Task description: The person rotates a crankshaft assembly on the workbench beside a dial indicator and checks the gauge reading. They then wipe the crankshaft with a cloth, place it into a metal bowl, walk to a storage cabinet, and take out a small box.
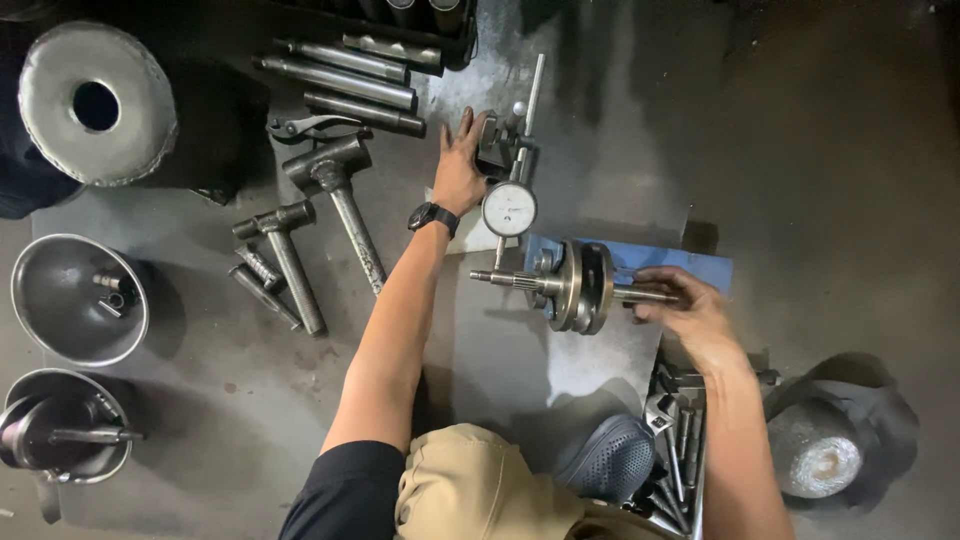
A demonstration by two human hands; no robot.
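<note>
My left hand (459, 165) reaches forward and rests on the dark base (493, 145) of a dial indicator stand; its round white dial gauge (509, 208) hangs just right of my wrist, which wears a black watch. A metal crankshaft (578, 286) with two round flywheel discs lies across a blue support (690, 264). My right hand (686, 310) grips the right end of its shaft. The gauge stem points down toward the shaft's left part.
Several steel bars and hammer-like tools (340, 190) lie at the upper left. Metal bowls (78, 298) and a round disc with a hole (97, 102) sit at the left. A tray of small tools (678, 440) and a grey shoe (605, 460) are near my knee.
</note>
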